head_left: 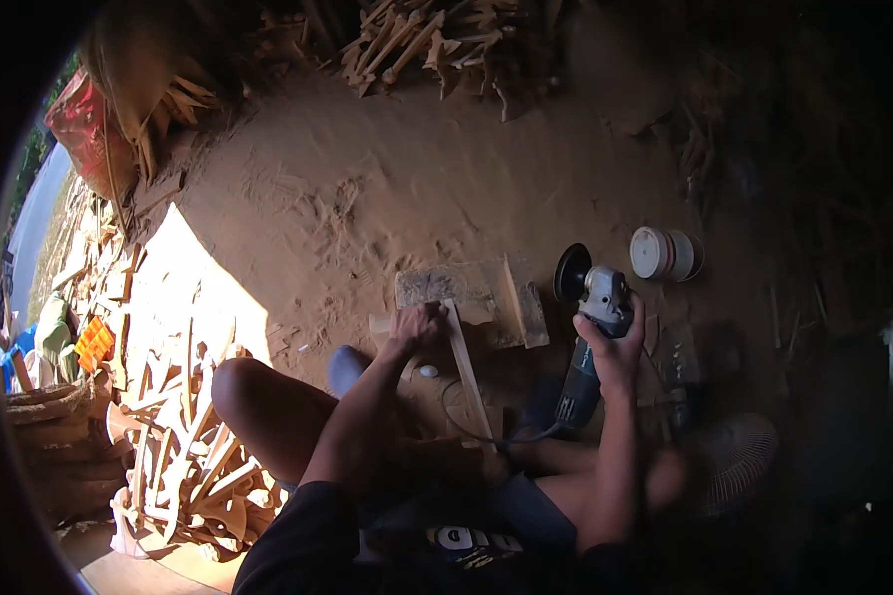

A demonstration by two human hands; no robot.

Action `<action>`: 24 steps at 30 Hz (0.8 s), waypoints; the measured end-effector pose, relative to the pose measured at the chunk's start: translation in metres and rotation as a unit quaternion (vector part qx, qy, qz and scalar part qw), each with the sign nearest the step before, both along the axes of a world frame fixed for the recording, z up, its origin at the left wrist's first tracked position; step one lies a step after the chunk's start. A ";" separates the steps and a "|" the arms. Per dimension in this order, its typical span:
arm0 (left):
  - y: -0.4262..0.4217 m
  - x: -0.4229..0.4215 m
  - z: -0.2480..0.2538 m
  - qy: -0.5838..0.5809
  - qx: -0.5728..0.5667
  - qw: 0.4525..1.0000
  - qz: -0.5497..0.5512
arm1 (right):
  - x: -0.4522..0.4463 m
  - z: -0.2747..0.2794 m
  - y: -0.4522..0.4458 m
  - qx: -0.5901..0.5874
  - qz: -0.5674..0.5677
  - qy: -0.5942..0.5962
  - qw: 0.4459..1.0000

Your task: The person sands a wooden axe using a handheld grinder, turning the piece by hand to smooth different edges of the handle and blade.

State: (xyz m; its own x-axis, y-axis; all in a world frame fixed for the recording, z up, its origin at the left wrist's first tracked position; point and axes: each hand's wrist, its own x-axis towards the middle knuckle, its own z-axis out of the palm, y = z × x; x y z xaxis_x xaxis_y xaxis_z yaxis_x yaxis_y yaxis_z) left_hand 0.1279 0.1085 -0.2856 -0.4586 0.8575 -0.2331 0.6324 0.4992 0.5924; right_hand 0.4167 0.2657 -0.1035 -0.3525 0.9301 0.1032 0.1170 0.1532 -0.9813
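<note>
My right hand [613, 337] is wrapped round the body of an angle grinder [582, 382]. Its round dark disc [572, 273] points up and to the left, clear of the wood. A power cord curves from the grinder's lower end toward my lap. My left hand [420, 323] is closed at the upper end of a long pale wooden strip [471, 372], which slants down toward my lap. Beneath and beyond that hand lies a worn wooden board [432, 285], with a narrow raised piece [524, 297] across its right part. The left fingertips are hidden.
A white round tub [655, 254] lies right of the grinder. Pale wooden pieces are heaped at left [203, 461] and far ahead [422, 40]. A wire fan guard [739, 461] stands near my right knee. Dusty ground [397, 169] stretches ahead; the right side is very dark.
</note>
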 end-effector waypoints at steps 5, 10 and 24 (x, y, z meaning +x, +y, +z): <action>0.002 0.014 -0.021 0.017 0.023 0.999 0.023 | -0.041 -0.025 -0.025 -0.009 0.100 -0.154 0.983; 0.003 0.013 -0.002 0.013 0.018 1.000 0.021 | -0.082 -0.079 -0.041 0.104 0.169 -0.227 0.953; 0.003 0.013 -0.006 0.001 0.012 0.999 0.045 | -0.123 -0.059 -0.045 0.049 0.189 -0.417 0.888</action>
State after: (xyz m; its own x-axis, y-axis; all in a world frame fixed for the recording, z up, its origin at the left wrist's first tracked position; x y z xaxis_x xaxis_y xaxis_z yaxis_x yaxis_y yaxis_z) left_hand 0.1407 0.1119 -0.2920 -0.5347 0.8179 -0.2125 0.5870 0.5404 0.6029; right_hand 0.2932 0.2203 -0.1628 -0.6288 0.7307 -0.2658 0.7189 0.4162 -0.5567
